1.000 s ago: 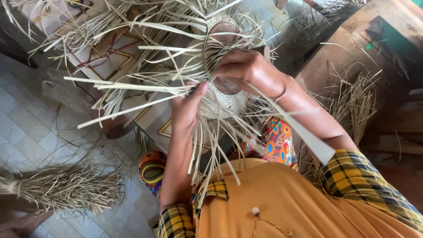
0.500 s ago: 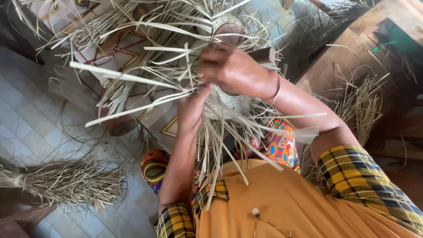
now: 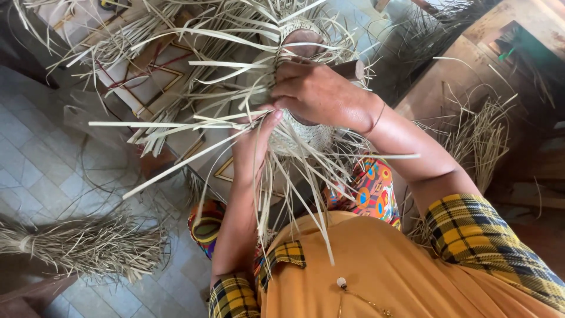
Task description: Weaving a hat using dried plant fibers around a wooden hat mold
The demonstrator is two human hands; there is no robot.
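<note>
A floor of pale grey square tiles (image 3: 35, 176) is seen from above, with a tied bundle of dry straw-coloured fibre strips (image 3: 88, 247) lying on it at lower left and further loose pale strips (image 3: 477, 141) heaped near a brown wooden surface (image 3: 453, 88) at right. A low patterned panel with red and gold lines (image 3: 147, 76) lies beneath the work. At the centre, held above the lap over a multicoloured patterned cloth (image 3: 368, 191), a partly woven round basket-like piece of pale flat strips (image 3: 300, 135) is shown; its body is closely plaited into a small rounded form, while a great many long unwoven strip ends (image 3: 194, 123) radiate outward on all sides. From this it is judged that the base and part of the wall are formed, and that most of the strip length remains to be worked in and the rim to be finished. The right hand (image 3: 321, 94) is closed over the upper edge of the woven piece, gripping it. The left hand (image 3: 254, 141) is pressed against the piece's left side with fingers among the loose strips; whether a single strip is pinched cannot be told. The hands are close together, nearly touching. A dark oblong object (image 3: 353, 69) projects just behind the right hand; its kind cannot be told.
</note>
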